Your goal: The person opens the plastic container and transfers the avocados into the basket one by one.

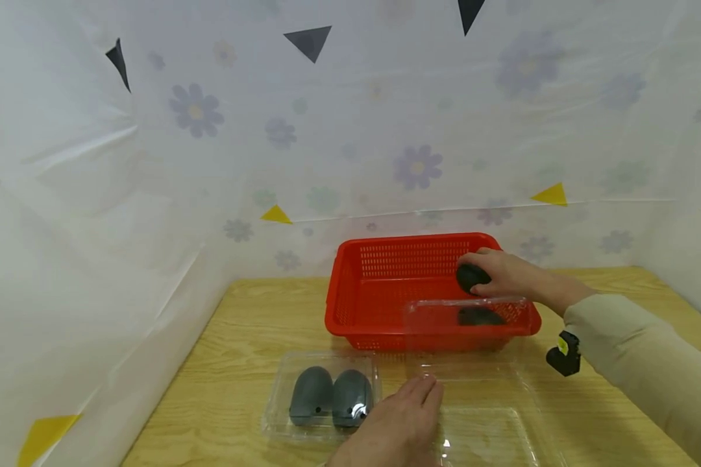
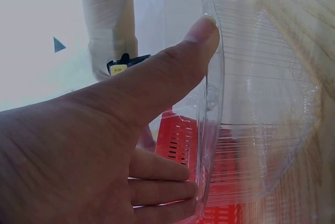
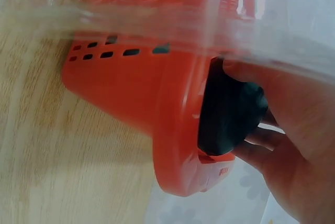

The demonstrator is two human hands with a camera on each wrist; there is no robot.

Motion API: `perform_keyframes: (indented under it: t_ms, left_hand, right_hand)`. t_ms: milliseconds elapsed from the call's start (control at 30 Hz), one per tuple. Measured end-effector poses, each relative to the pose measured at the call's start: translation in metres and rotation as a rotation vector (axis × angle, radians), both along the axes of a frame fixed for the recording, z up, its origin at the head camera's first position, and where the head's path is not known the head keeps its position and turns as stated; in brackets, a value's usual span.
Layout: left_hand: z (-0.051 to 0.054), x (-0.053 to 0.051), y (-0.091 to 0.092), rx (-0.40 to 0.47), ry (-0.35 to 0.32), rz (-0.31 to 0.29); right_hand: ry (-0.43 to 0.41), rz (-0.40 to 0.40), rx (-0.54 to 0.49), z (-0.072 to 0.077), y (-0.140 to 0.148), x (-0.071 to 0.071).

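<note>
My right hand grips a dark, rounded, mouse-shaped object over the right end of a red plastic basket. The right wrist view shows this dark object between thumb and fingers, beside the basket's rim. Another dark object lies in the basket, seen through clear plastic. With fingers fairly straight, my left hand touches the edge of an open clear plastic clamshell box; its raised lid overlaps the basket's front. In the left wrist view, the thumb lies against the clear rim.
Left of my left hand, a closed clear box holds two dark grey rounded objects side by side. A wooden table lies beneath everything. White flowered sheeting hangs behind and at the sides. My right wrist wears a black device.
</note>
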State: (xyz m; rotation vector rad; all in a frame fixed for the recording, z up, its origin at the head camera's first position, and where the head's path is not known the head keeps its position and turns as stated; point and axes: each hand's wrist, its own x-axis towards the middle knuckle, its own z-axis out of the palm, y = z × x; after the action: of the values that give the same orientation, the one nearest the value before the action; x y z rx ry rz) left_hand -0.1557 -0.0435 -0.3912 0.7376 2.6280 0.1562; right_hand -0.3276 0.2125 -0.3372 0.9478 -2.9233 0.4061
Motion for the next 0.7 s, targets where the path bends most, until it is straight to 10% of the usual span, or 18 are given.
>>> perform_keyframes:
  t_ms: [700]
  left_hand:
    - [0.000, 0.001, -0.003, -0.001, 0.018, -0.023]
  right_hand:
    - [-0.047, 0.118, 0.035, -0.014, -0.004, -0.010]
